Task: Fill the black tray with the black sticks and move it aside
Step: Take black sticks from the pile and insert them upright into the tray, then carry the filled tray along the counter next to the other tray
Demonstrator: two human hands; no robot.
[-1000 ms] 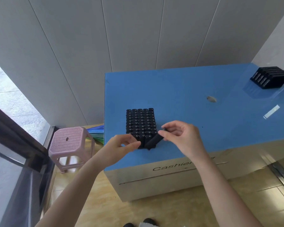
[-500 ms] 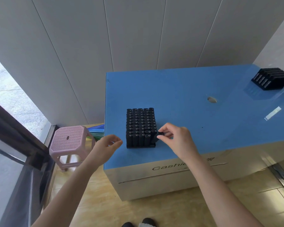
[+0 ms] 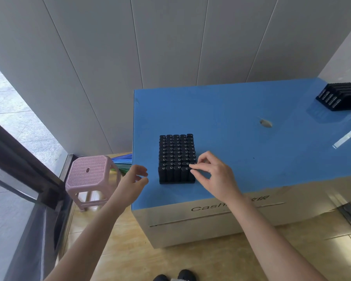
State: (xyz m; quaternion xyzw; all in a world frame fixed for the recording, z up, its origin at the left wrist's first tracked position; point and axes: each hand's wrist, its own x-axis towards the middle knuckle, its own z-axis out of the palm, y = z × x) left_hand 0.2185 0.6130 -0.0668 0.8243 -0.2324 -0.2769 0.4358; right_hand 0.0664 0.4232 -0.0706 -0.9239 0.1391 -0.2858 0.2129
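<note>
The black tray (image 3: 176, 181) stands near the front left of the blue counter (image 3: 241, 106), packed with upright black sticks (image 3: 176, 151) in tight rows. My right hand (image 3: 213, 175) is at the tray's front right corner, its thumb and forefinger pinching the top of the corner stick (image 3: 188, 171). My left hand (image 3: 133, 181) hovers just left of the tray with its fingers loosely spread, touching nothing.
A stack of black trays (image 3: 338, 96) lies at the counter's far right. A small hole (image 3: 265, 123) marks the counter's middle. A pink stool (image 3: 89, 175) stands on the floor to the left, beside a dark door frame (image 3: 18, 159).
The right hand has brought a tilted stick upright into the tray's front right corner. The left hand let go of the tray's front and drew back to the left.
</note>
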